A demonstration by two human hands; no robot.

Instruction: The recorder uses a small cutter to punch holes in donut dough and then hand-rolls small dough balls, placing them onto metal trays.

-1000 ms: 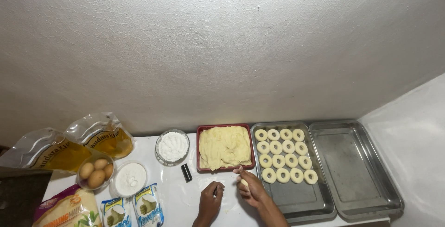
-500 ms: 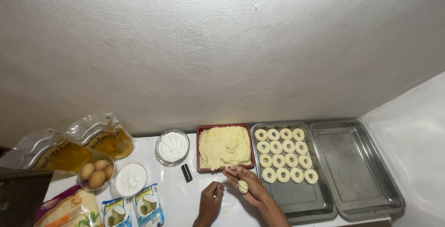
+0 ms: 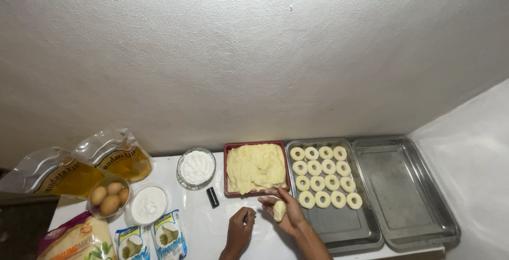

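My right hand [image 3: 286, 212] cups a small lump of pale yellow dough [image 3: 279, 210] just in front of the red tray [image 3: 227, 170] filled with the same dough. My left hand [image 3: 241, 228] rests on the white table with its fingers curled, and whether it holds anything I cannot tell. To the right, a metal tray [image 3: 339, 228] carries several ring-shaped dough pieces [image 3: 323, 175] in rows.
A second metal tray [image 3: 403, 191] lies bare at the far right. Left of the red tray stand a glass bowl of white powder [image 3: 196, 167], a small black object [image 3: 212, 197], a white bowl [image 3: 148, 205], a bowl of eggs [image 3: 108, 196], two oil pouches [image 3: 114, 154] and flour packets [image 3: 168, 236].
My right hand moved from the metal tray's edge left toward the red tray, still carrying the dough lump. The left hand stayed nearly where it was.
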